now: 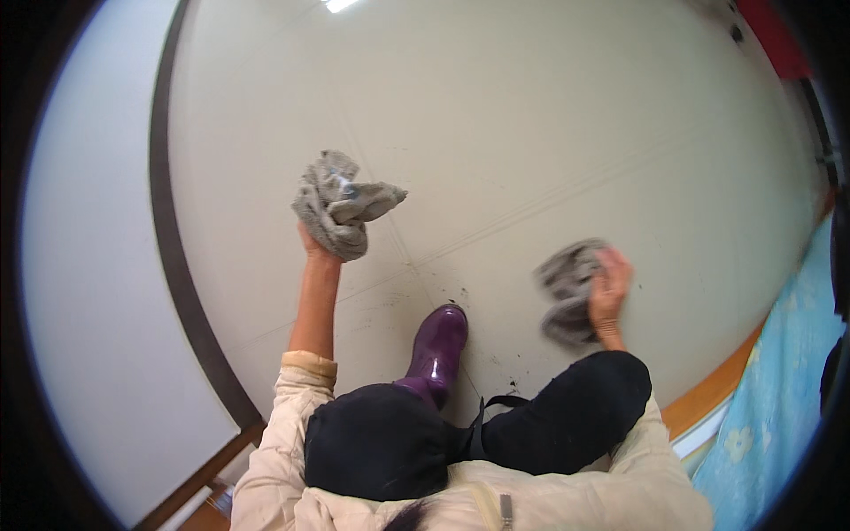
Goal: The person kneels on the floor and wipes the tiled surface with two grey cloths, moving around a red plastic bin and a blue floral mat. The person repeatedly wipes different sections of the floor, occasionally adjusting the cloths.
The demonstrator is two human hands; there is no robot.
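Observation:
A crumpled grey cloth (pixel 339 206) covers most of my left hand (pixel 317 244), whose fingers are hidden beneath or behind it; the wrist shows below. Over on the right, my right hand (pixel 609 285) is closed around a second grey cloth (pixel 572 292), slightly blurred, close to the tiled floor. Both cloths are bunched up. Between my arms a purple rubber boot (pixel 439 342) stands on the pale floor tiles (pixel 478 152), with dark specks of dirt around its toe.
A white wall (pixel 93 265) with a dark skirting board (pixel 179 285) runs along the left. At the lower right hangs a blue flowered cloth (pixel 764 398) beside an orange-brown wooden edge (pixel 720 378). Something red (pixel 773 36) stands at the upper right.

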